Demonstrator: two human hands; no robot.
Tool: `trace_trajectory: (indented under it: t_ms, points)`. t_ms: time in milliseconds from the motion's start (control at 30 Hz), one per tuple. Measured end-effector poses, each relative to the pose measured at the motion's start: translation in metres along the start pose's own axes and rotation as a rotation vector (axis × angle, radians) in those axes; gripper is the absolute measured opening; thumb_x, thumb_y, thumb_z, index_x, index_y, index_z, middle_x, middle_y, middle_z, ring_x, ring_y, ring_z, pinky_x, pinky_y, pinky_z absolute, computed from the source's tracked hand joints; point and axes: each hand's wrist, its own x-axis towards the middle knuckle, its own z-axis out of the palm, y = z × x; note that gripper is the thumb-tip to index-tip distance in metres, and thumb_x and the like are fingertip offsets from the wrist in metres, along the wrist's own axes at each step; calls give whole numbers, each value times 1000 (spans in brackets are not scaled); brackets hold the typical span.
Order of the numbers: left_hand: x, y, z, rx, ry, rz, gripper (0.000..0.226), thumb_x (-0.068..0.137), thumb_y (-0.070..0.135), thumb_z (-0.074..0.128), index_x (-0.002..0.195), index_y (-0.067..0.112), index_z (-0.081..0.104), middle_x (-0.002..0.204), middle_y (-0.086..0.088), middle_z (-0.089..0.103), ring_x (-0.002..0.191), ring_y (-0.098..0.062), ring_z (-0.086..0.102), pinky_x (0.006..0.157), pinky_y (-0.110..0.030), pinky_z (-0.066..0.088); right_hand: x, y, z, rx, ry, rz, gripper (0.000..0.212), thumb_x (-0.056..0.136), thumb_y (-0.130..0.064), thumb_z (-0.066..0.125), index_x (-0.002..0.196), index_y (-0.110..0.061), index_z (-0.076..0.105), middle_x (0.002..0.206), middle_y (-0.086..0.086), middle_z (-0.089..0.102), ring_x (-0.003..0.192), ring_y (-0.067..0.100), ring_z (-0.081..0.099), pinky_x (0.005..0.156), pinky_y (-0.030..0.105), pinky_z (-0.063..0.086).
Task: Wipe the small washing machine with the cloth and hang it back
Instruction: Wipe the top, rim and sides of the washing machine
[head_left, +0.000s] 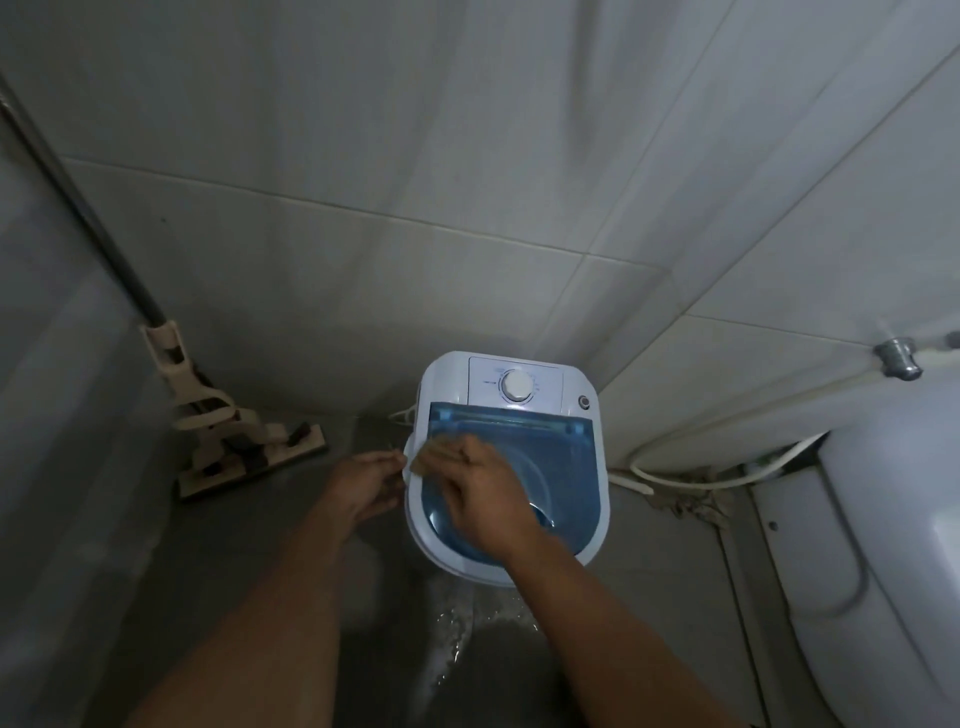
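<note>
A small white washing machine (587, 415) with a blue see-through lid (566, 467) and a round white dial (516, 386) stands on the wet floor against the tiled wall. My right hand (483, 499) lies over the left part of the lid, pressing a small brownish cloth (434, 454) at the lid's left edge; most of the cloth is hidden under the fingers. My left hand (363, 483) is at the machine's left side, fingers curled toward its rim, blurred.
A beige mop (228, 431) leans in the left corner with its head on the floor. A white toilet (893, 519) fills the right side, with white hoses (691, 467) and a wall valve (896, 358) behind it. Water pools on the floor in front of the machine.
</note>
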Motion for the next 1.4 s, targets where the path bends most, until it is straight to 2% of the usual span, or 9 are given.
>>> trace_trajectory:
  t_ms: [67, 200, 300, 500, 667, 900, 1033, 1200, 1400]
  points:
    - [4, -2, -1, 3, -1, -3, 30, 91, 12, 62, 120, 6, 64, 106, -15, 70, 82, -22, 66, 71, -30, 54, -19, 6, -20, 140, -67, -1, 32, 99, -17, 59, 127, -27, 71, 127, -1, 66, 116, 14, 60, 106, 27, 46]
    - [7, -4, -1, 13, -18, -1, 30, 92, 14, 61, 121, 7, 64, 107, -14, 69, 83, -20, 64, 80, -33, 53, -66, 37, -59, 259, 370, 524, 28, 100, -25, 63, 127, -29, 69, 119, -7, 59, 106, -4, 58, 103, 25, 51]
    - [6, -6, -1, 9, -16, 10, 30, 92, 15, 61, 120, 7, 65, 109, -15, 69, 87, -22, 63, 83, -36, 54, -101, 51, -56, 184, 533, 730, 31, 100, -21, 63, 131, -24, 68, 114, -4, 51, 101, 10, 59, 102, 37, 53]
    - [8, -6, 0, 32, 3, 22, 28, 92, 14, 61, 119, 8, 66, 115, -16, 69, 96, -24, 63, 98, -44, 51, -141, 21, -9, 6, 483, 538, 35, 99, -26, 59, 133, -37, 64, 122, 0, 60, 109, 13, 63, 101, 13, 42]
    - [10, -7, -2, 37, -2, 25, 26, 91, 16, 62, 116, 10, 68, 113, -14, 71, 97, -25, 66, 95, -42, 53, -139, -29, 22, 6, 484, 476, 35, 99, -30, 57, 131, -39, 67, 136, -7, 62, 118, 14, 61, 92, 40, 51]
    - [13, -8, -4, 40, -17, 29, 26, 91, 16, 61, 116, 10, 68, 111, -13, 72, 101, -26, 67, 96, -44, 52, -89, -51, 46, -13, 326, 332, 36, 98, -22, 62, 131, -35, 66, 134, -6, 61, 114, 19, 60, 89, 42, 49]
    - [17, -9, -7, 34, -26, 12, 27, 89, 18, 64, 115, 12, 69, 107, -12, 73, 97, -24, 67, 92, -42, 54, -75, -30, 20, 118, 285, 177, 37, 98, -16, 61, 132, -29, 67, 133, -5, 62, 122, 15, 58, 101, 41, 50]
    - [13, -7, -5, 15, -41, 11, 25, 91, 16, 62, 114, 11, 68, 100, -10, 70, 85, -19, 64, 93, -40, 53, -60, 2, -7, 92, 355, 380, 32, 99, -20, 63, 129, -28, 69, 127, -4, 62, 118, 11, 57, 109, 35, 48]
    - [11, -6, -5, 9, -23, 8, 27, 89, 17, 64, 115, 9, 68, 104, -14, 70, 89, -22, 64, 95, -44, 53, -73, -44, 31, 19, 105, 113, 42, 94, -22, 55, 134, -33, 63, 128, -4, 61, 112, 20, 60, 94, 41, 49]
